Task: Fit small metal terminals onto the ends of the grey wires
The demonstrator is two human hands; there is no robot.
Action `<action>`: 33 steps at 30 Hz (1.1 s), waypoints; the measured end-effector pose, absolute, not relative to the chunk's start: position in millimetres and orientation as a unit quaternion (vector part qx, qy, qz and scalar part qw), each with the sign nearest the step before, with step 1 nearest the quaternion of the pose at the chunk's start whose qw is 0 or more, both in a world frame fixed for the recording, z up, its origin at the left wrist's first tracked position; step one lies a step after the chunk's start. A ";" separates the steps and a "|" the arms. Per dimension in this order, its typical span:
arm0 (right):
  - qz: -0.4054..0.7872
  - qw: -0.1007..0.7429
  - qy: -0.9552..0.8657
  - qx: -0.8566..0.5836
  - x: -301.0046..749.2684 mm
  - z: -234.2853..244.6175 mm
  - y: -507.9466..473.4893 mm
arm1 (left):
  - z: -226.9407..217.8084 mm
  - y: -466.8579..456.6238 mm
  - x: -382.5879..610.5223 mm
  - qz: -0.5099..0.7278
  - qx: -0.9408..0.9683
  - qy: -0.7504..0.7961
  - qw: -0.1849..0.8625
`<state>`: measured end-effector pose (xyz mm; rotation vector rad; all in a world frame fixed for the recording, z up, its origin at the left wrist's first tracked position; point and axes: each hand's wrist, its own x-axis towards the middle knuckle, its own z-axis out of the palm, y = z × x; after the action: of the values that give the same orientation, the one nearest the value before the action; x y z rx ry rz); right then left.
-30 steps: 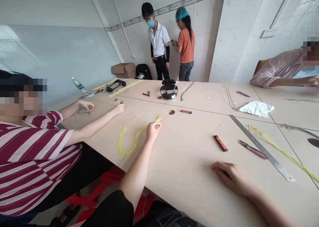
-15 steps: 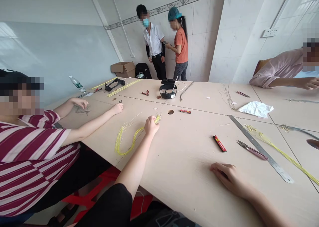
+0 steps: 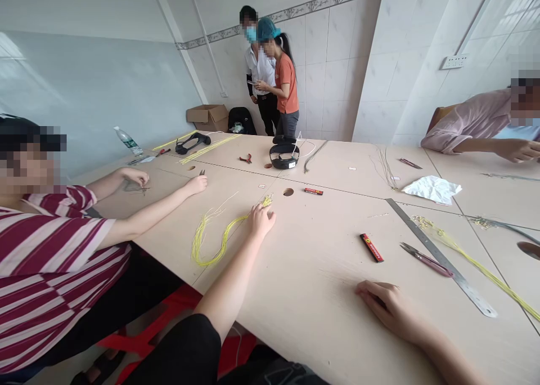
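1. Yellow wires (image 3: 210, 244) lie on the desk (image 3: 312, 300) in a long, narrow loop, with thin pale strands fanning out at the far side.
2. Left hand (image 3: 261, 220) rests on the upper end of the loop, with its fingers curled down over the wires. The grip is narrow, but whether it pinches them cannot be told.
3. Right hand (image 3: 382, 303) lies palm down on bare desk, well right of the wires. Its fingers curl lightly into a narrow grip, with nothing visible in it.
4. Right of the wires, a red case (image 3: 372, 247) sits beyond the right hand. Further right, pink-handled scissors (image 3: 426, 259) lie just beside a steel ruler (image 3: 441, 258), and a second yellow bundle (image 3: 468, 267) runs past the ruler.
5. Beyond the wires are a round hole (image 3: 288, 192) in the desk, a small red box (image 3: 313, 191), a black headband (image 3: 284, 154) and red-handled pliers (image 3: 246, 159).
6. Left of the wires, a co-worker in a striped shirt (image 3: 50, 250) has both hands on the desk, the nearer one (image 3: 196, 185) just beyond the loop's pale strands.
7. Far right of the wires, crumpled white tissue (image 3: 431, 189) lies near a co-worker in a pink top (image 3: 468, 120).
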<state>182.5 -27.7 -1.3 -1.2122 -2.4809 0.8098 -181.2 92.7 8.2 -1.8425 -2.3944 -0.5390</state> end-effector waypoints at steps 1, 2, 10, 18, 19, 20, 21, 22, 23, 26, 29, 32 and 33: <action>0.280 0.131 -0.854 -0.418 182.5 -1.3 -27.7 | 7.4 93.4 -181.6 -0.172 -0.601 -0.780 0.034; 0.280 0.132 -0.854 -0.419 182.5 -1.3 -27.7 | 6.8 94.0 -181.9 -0.169 -0.602 -0.780 0.033; 0.280 0.140 -0.855 -0.413 182.6 -3.2 -27.9 | 7.2 93.2 -181.6 -0.167 -0.614 -0.771 0.024; 0.287 0.143 -0.851 -0.416 183.9 -2.3 -27.7 | 7.6 94.2 -177.5 -0.208 -0.616 -0.760 0.003; 0.288 0.145 -0.849 -0.418 183.8 -1.9 -27.7 | 7.5 94.6 -177.4 -0.211 -0.612 -0.762 0.000; 0.290 0.147 -0.848 -0.419 183.7 -1.5 -27.6 | 7.4 95.0 -177.5 -0.215 -0.608 -0.764 -0.003; 0.291 0.149 -0.847 -0.420 183.6 -1.0 -27.6 | 7.4 95.2 -177.7 -0.218 -0.605 -0.766 -0.005; 0.292 0.150 -0.846 -0.419 183.6 -0.7 -27.5 | 7.4 95.3 -178.0 -0.221 -0.601 -0.768 -0.008; 0.293 0.152 -0.846 -0.418 183.5 -0.4 -27.5 | 7.4 95.2 -178.4 -0.224 -0.599 -0.769 -0.009; 0.290 0.155 -0.848 -0.417 183.7 -0.3 -27.6 | 7.6 94.3 -179.4 -0.234 -0.589 -0.774 -0.012; 0.283 0.151 -0.850 -0.417 184.3 -1.5 -27.4 | 6.7 94.6 -180.3 -0.248 -0.576 -0.779 -0.012; 0.285 0.150 -0.852 -0.414 185.0 -3.2 -26.4 | 8.0 96.9 -181.1 -0.260 -0.576 -0.775 -0.006; 0.287 0.151 -0.851 -0.413 185.1 -3.4 -26.0 | 10.1 96.8 -180.9 -0.268 -0.576 -0.772 -0.004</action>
<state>185.1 -26.0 -3.4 -1.1872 -2.4434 0.8227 -180.9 96.8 10.1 -1.8134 -2.4322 -0.8435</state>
